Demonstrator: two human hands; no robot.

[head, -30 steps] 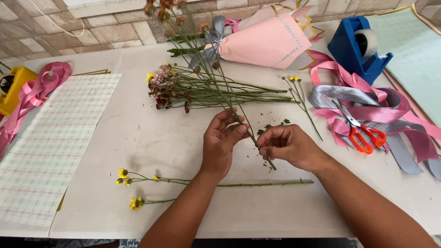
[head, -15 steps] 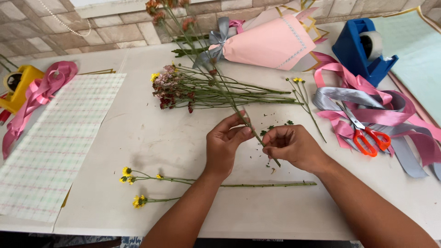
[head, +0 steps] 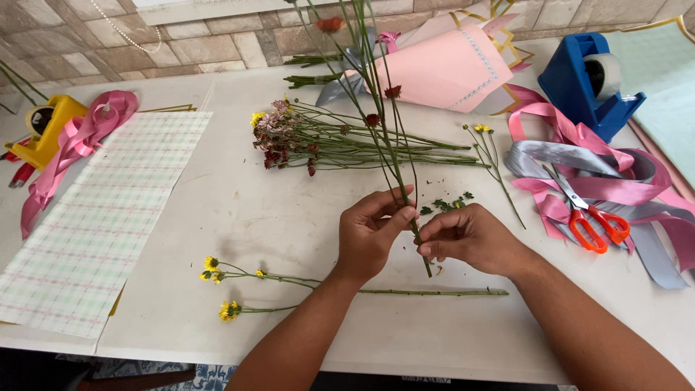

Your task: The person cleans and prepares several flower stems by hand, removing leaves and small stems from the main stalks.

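Near the middle of the white table (head: 239,217), the left hand (head: 371,235) is closed around a small bunch of tall green flower stems (head: 382,130). The stems stand up and lean a little away from the person. Some have small dark red flowers near the top. The right hand (head: 470,237) is just beside the left one. Its fingertips pinch the low part of one stem, whose bottom end sticks out below the hands.

Some tiny green leaf bits (head: 445,205) lie on the table just behind the hands. Closer to the person, a long stem with little yellow flowers (head: 217,271) lies flat on the table. Behind the hands lies a pile of cut flowers (head: 304,139), pink, red and yellow, with stems pointing to the right.

Farther back is a pink paper flower wrap (head: 441,69). On the right side lie scissors with orange handles (head: 594,224) on top of pink and grey ribbons (head: 579,159). A blue tape holder (head: 586,80) stands behind them. On the left side lies a sheet of checked paper (head: 101,217). Next to it is a pink ribbon (head: 79,137) and a yellow tape holder (head: 47,127). A brick wall (head: 87,36) runs along the back of the table.
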